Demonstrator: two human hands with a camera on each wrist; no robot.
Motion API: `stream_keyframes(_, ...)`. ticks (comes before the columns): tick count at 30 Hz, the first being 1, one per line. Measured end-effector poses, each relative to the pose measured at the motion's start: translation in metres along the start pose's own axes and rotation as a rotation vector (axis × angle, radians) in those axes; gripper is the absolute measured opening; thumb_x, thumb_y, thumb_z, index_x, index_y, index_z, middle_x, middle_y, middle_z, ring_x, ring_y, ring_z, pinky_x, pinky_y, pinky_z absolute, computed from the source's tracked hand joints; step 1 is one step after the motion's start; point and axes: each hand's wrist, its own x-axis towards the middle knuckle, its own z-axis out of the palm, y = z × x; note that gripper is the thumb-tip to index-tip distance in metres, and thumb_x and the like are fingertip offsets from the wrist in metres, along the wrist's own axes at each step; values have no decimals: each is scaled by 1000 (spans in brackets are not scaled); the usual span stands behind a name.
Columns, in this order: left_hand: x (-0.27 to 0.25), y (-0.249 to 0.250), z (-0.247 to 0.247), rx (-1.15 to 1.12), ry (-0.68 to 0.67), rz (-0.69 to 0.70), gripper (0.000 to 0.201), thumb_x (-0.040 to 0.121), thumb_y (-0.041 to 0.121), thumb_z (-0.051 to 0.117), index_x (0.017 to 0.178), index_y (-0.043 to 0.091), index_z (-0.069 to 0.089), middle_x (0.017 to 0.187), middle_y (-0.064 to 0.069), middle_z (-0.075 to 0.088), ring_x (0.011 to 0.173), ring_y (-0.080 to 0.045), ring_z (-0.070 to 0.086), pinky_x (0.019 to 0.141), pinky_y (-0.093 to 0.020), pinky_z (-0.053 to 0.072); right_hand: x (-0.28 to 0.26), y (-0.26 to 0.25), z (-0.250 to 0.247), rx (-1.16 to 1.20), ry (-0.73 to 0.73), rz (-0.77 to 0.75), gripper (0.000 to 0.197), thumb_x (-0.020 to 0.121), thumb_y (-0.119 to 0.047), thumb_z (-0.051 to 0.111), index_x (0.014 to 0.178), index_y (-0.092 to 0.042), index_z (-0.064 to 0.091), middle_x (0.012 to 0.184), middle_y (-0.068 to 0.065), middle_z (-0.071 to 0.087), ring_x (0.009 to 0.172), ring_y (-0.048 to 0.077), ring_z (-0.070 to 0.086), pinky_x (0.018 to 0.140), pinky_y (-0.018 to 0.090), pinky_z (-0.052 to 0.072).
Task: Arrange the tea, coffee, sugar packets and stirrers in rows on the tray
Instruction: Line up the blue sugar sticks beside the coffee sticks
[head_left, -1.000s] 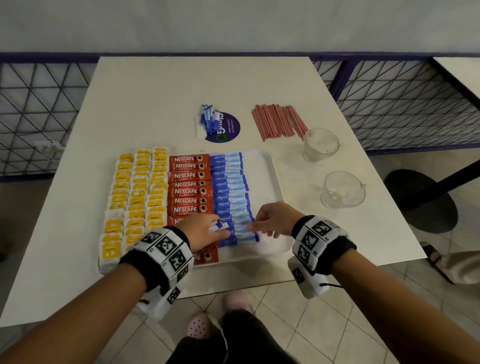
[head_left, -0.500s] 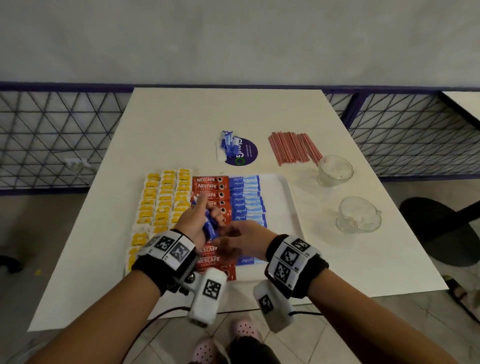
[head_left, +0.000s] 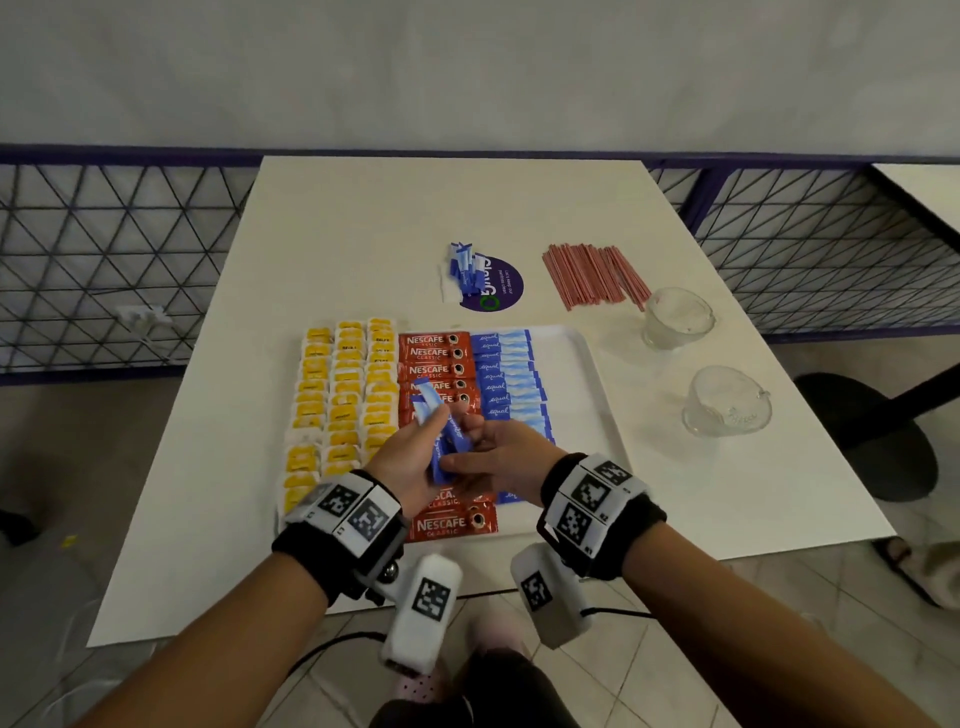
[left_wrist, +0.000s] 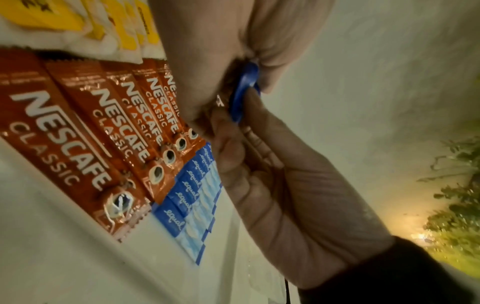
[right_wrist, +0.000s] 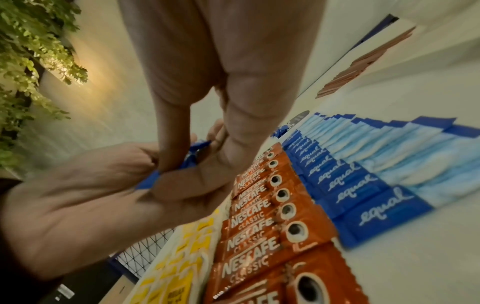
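Sugar step in hand: left hand (head_left: 410, 457) has its grip clenched round a small bunch of blue sugar packets (head_left: 441, 426), held up over the middle of the tray (head_left: 582, 374); right hand (head_left: 498, 457) meets it from the other side, fingers (left_wrist: 262, 131) pinching the lower end of one packet, likely drawing it out to lay down. On the tray: yellow tea bags (head_left: 348, 395) in three columns at the left, red coffee sticks (head_left: 436, 358) in one column beside them, then a laid sugar row (head_left: 506, 374) of overlapping blue packets just right of the coffee; its near end is hidden behind the hands. Right strip of the tray holds no items, presumably for the stirrers. Next move, my read: pull one packet free without spilling the rest of the bunch, set it at the near end of the blue row, same way round and overlapped like the others. Still off the tray: a few loose sugar packets (head_left: 462, 270) on a purple round sticker (head_left: 498, 288), and a pile of red stirrers (head_left: 592, 275) further right. So roughly past halfway, stirrers untouched. Surface is a white desk (head_left: 415, 208), smooth, also carrying two clear glass cups (head_left: 675, 317) at the right edge. Room: pale wall behind, dark blue mesh railing, tiled floor, second desk corner far right, some greenery in the wrist views.
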Motion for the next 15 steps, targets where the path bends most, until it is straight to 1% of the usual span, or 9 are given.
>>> stream_keyframes(2,-1,0,-3,70,-33,8,29,102,21,29,95,10,55,87,-6,60,67,-13,65,50,-20,54,-2,3,-1,-91,45,12,10,82,-14,68,83,-11,58,81,9,66,70,20,65,79,35,57)
stream_keyframes(3,-1,1,-4,123,-42,15,29,102,21,29,96,11,56,88,-6,60,63,-11,66,50,-21,54,-5,4,-1,-117,58,24,13,82,-20,69,83,-13,58,83,9,66,74,23,65,81,39,57)
stream_keyframes(4,0,2,-7,195,-46,26,29,102,22,30,96,13,57,88,-5,61,62,-11,65,50,-21,53,-6,4,-3,-137,68,34,15,83,-26,67,83,-15,58,83,8,66,73,23,64,78,38,57)
stream_keyframes(7,3,5,-12,400,-62,1,27,100,26,37,94,17,61,80,-5,62,62,-14,60,51,-25,52,-11,2,-10,-312,195,8,25,88,-41,57,79,-18,54,70,1,62,56,12,57,57,24,53)
stream_keyframes(9,4,5,-13,514,-83,-50,25,96,31,45,93,13,62,68,-5,63,53,-14,57,45,-23,47,-13,2,-18,-313,282,-39,22,88,-39,58,84,-18,53,69,1,59,55,12,54,56,23,49)
stream_keyframes(11,3,4,-11,633,-121,-84,26,91,36,52,84,12,60,58,-1,60,42,-10,52,35,-18,39,-15,2,-25,-175,271,-61,21,87,-28,62,100,-16,51,74,2,60,58,13,54,56,24,49)
stream_keyframes(12,4,2,-10,683,-152,-86,27,90,38,53,81,12,58,59,-1,58,40,-8,50,33,-16,35,-16,2,-28,-129,257,-64,25,87,-23,62,107,-14,50,76,2,61,60,13,55,56,23,49)
stream_keyframes(13,4,1,-8,722,-186,-86,28,89,39,53,80,12,56,62,-1,56,40,-7,48,32,-15,33,-16,3,-31,-113,249,-64,25,87,-20,63,108,-12,51,77,3,62,61,13,56,55,22,49)
stream_keyframes(15,6,-1,-4,814,-228,-72,29,90,40,52,81,13,55,63,0,55,41,-6,45,34,-15,30,-18,4,-39,-142,240,-70,11,87,-15,62,94,-8,56,75,4,62,61,14,55,54,20,47)
